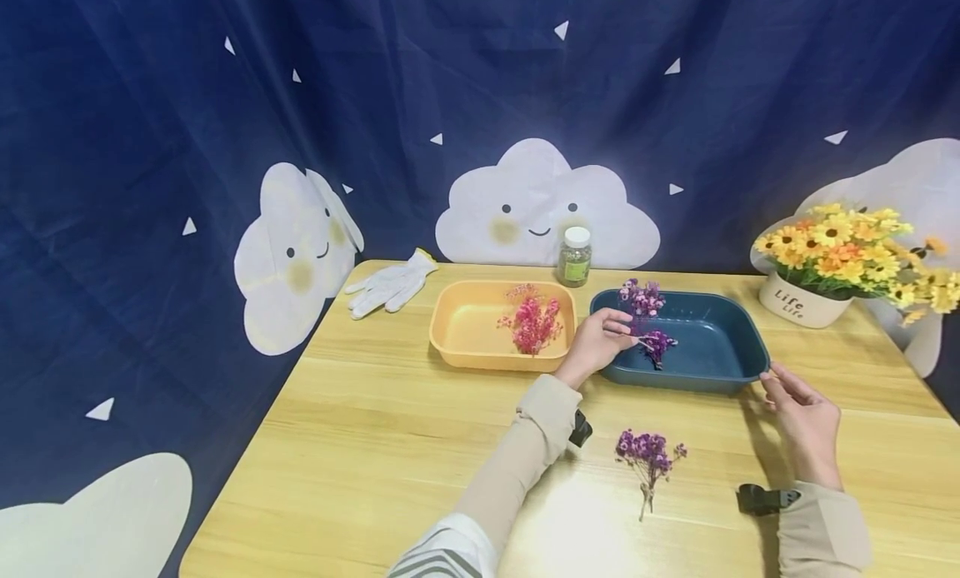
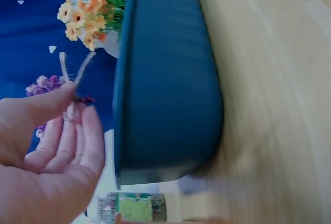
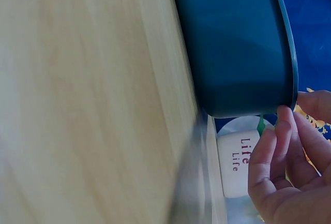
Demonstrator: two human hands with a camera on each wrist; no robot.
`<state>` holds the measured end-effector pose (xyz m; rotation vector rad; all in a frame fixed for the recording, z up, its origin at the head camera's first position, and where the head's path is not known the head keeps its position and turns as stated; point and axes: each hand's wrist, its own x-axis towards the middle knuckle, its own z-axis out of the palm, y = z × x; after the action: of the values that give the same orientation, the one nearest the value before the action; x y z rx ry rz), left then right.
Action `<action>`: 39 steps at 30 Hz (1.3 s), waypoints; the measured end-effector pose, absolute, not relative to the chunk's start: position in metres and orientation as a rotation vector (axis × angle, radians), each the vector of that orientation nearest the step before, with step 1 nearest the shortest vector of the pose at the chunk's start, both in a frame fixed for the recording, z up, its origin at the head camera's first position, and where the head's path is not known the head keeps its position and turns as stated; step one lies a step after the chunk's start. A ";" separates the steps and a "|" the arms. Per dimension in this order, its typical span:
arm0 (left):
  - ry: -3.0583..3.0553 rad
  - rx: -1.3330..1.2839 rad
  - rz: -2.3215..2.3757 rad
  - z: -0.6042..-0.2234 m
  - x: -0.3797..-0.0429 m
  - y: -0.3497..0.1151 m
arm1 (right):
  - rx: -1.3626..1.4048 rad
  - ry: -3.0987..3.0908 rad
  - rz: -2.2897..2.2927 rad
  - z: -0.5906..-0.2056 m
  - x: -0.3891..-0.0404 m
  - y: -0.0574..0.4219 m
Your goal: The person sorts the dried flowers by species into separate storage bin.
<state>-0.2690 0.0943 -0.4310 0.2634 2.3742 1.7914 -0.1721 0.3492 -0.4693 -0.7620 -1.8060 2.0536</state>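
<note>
My left hand [image 1: 602, 342] is over the left end of a dark blue tub [image 1: 738, 384]. Between thumb and fingers it pinches a small bunch of purple dried flowers [image 1: 642, 297]; pale twine ends [image 2: 85, 69] stick up from the grip in the left wrist view. More purple blossoms [image 1: 660, 345] show low inside the tub, beside the fingertips. With thumb and fingertips, my right hand [image 1: 806, 420] pinches the tub's rim at its near right corner, plain in the right wrist view. Another purple dried bunch [image 1: 649, 457], stems toward me, lies on the table in front of the tub.
Left of the blue tub stands a yellow tub [image 1: 468, 361] holding pink dried flowers [image 1: 534, 324]. A white-capped jar [image 1: 575, 257] is behind, between the tubs. White gloves [image 1: 393, 285] lie at the back left. A white pot [image 1: 802, 305] of yellow flowers stands at right.
</note>
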 end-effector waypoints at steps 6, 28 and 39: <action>2.291 0.309 1.912 -0.437 -0.273 0.098 | -0.726 -1.785 2.074 -0.472 -0.172 0.350; 2.167 0.366 2.056 -0.456 -0.238 0.065 | -0.766 -1.795 2.068 -0.470 -0.170 0.347; 2.212 0.332 1.923 -0.465 -0.194 0.055 | -0.721 -1.813 2.084 -0.471 -0.172 0.351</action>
<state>-0.1942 0.0550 -0.4646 0.3320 2.2120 1.9228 -0.1720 0.3510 -0.4711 -0.7207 -1.8134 2.0840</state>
